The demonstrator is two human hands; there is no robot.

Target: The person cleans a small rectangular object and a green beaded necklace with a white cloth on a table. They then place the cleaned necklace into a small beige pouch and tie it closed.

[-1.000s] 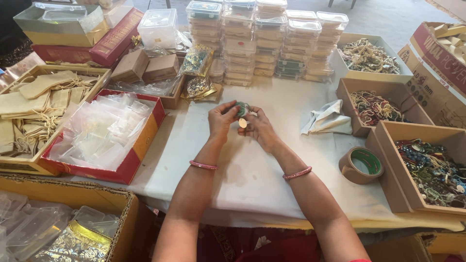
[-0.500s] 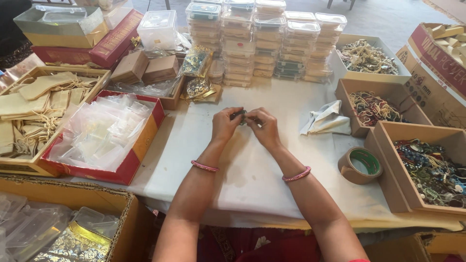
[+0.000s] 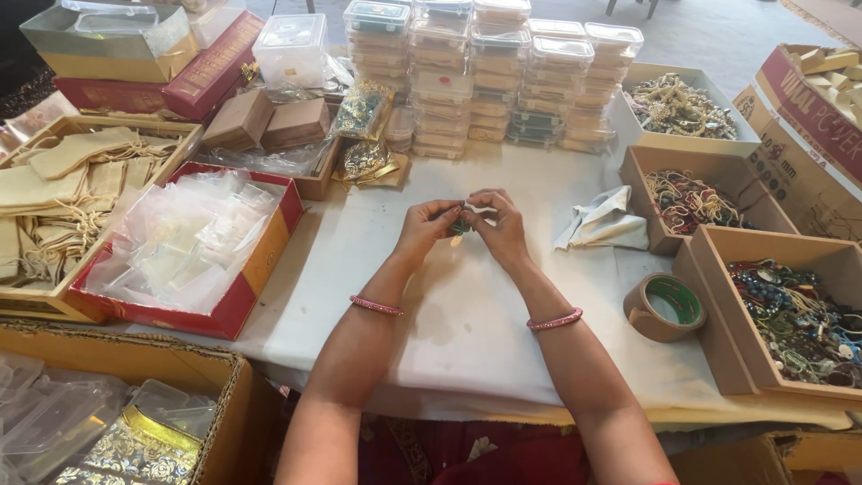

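Both hands meet over the middle of the white-covered table (image 3: 467, 314). My left hand (image 3: 426, 229) and my right hand (image 3: 498, 224) pinch a small green jewellery piece (image 3: 461, 226) between their fingertips; most of it is hidden by the fingers. A pink bangle sits on each wrist. A crumpled white cloth (image 3: 603, 223) lies just right of my right hand.
A red box of clear plastic pouches (image 3: 189, 247) stands at the left, a tray of beige cloth bags (image 3: 63, 193) beyond it. Stacked clear plastic boxes (image 3: 489, 76) line the back. Cardboard boxes of jewellery (image 3: 790, 305) and a tape roll (image 3: 664, 307) are at the right.
The hands have turned the small piece between the fingertips and shifted slightly away from me; a second ago a gold part of it faced up, now mostly green shows.
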